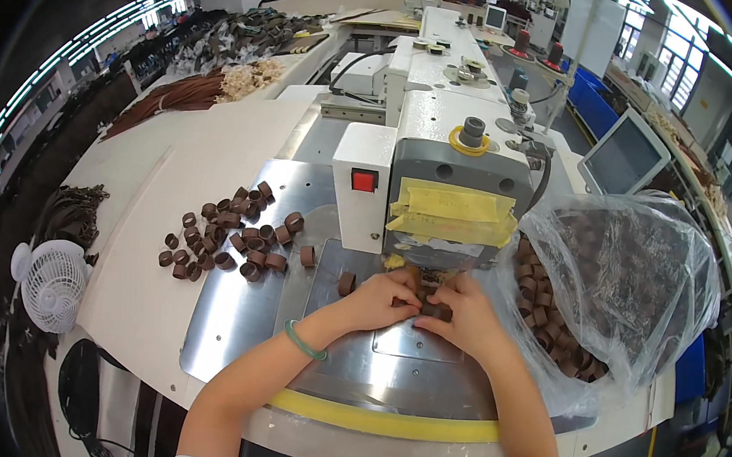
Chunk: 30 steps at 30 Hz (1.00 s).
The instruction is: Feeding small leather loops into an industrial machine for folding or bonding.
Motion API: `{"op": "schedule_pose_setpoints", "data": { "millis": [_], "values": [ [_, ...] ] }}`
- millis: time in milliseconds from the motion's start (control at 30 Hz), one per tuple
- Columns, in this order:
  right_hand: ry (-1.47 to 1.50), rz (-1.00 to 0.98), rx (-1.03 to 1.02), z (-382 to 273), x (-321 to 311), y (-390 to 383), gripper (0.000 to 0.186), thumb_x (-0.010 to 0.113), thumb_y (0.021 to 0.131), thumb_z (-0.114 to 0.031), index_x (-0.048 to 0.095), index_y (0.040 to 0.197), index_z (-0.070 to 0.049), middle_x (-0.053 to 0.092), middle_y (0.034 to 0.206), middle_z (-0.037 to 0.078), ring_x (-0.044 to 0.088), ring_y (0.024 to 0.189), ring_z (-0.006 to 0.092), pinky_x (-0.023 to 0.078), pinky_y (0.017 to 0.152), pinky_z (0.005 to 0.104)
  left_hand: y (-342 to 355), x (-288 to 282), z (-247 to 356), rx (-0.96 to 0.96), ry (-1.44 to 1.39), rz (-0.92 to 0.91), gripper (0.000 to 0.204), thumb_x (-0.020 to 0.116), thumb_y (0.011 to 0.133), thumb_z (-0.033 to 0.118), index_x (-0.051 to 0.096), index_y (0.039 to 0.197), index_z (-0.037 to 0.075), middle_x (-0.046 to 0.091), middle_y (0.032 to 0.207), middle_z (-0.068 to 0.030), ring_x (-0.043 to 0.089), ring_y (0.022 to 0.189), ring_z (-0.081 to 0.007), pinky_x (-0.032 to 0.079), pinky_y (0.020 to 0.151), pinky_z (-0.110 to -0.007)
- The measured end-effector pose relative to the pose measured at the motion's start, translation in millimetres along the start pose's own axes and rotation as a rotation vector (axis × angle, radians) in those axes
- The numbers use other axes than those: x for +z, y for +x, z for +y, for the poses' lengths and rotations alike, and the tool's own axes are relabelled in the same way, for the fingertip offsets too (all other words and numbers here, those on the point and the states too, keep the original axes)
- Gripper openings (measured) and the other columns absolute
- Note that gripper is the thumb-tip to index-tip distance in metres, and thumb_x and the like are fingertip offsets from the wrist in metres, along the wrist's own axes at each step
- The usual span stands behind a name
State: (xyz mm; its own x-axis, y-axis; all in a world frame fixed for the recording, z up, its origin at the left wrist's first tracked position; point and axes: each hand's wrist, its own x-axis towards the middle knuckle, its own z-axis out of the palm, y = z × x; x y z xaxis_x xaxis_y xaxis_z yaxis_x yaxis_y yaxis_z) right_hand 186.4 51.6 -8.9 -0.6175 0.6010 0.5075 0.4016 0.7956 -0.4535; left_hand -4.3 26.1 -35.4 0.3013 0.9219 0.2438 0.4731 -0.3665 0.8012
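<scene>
Both hands meet under the head of a white and grey industrial sewing machine (pixel 455 171). My left hand (pixel 381 303), with a green bangle on its wrist, has its fingers curled on a small brown strap piece (pixel 436 310). My right hand (pixel 462 324) grips the same piece from the right with thumb and fingers; the needle area is mostly hidden. A single brown loop (pixel 346 285) stands left of my left hand on the metal plate (pixel 223 338). Several more brown loops (pixel 242 239) lie scattered further left.
A clear plastic bag (pixel 652 274) of brown loops lies to the right, near a screen (pixel 623 152) and blue bins (pixel 598 101). A small white fan (pixel 52 286) sits at left. Piles of material (pixel 270 39) and reddish cords (pixel 162 107) lie behind. Yellow tape (pixel 383 420) lines the front edge.
</scene>
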Motion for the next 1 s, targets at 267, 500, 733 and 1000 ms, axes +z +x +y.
{"op": "schedule_pose_setpoints", "data": {
  "millis": [267,500,733,1000],
  "values": [
    [-0.023,-0.240,0.132,-9,5,-2,0.017,0.065,0.064,-0.014,0.053,0.071,-0.005,0.056,0.067,0.011,0.057,0.062,0.0287,0.047,0.057,0.0372,2,1,2,0.270,0.028,0.020,0.016,0.056,0.076,0.001,0.063,0.090,0.005,0.057,0.095,-0.0096,0.054,0.078,-0.0215,0.044,0.069,-0.028],
    [0.103,-0.312,0.031,7,-11,4,0.013,0.064,0.067,-0.011,0.056,0.074,-0.004,0.054,0.076,0.011,0.056,0.073,0.0274,0.046,0.064,0.0357,11,1,-2,0.046,0.122,0.155,0.017,0.064,0.070,0.015,0.064,0.084,0.006,0.063,0.075,-0.0098,0.060,0.068,-0.0261,0.047,0.064,-0.034],
    [-0.009,-0.025,0.045,29,10,8,0.013,0.065,0.068,-0.008,0.061,0.080,-0.006,0.053,0.085,0.010,0.055,0.079,0.0286,0.046,0.067,0.0363,17,5,4,-0.256,0.162,0.195,0.028,0.068,0.068,0.021,0.062,0.082,-0.003,0.063,0.069,-0.0102,0.059,0.057,-0.0165,0.045,0.056,-0.026],
    [0.188,0.065,0.337,29,15,8,0.011,0.066,0.065,-0.007,0.061,0.073,-0.002,0.055,0.079,0.011,0.057,0.071,0.0253,0.046,0.062,0.0326,19,15,-4,-0.311,0.069,0.257,0.030,0.070,0.068,0.019,0.064,0.087,-0.004,0.062,0.064,-0.0068,0.055,0.054,-0.0091,0.045,0.054,-0.022]
  ]
}}
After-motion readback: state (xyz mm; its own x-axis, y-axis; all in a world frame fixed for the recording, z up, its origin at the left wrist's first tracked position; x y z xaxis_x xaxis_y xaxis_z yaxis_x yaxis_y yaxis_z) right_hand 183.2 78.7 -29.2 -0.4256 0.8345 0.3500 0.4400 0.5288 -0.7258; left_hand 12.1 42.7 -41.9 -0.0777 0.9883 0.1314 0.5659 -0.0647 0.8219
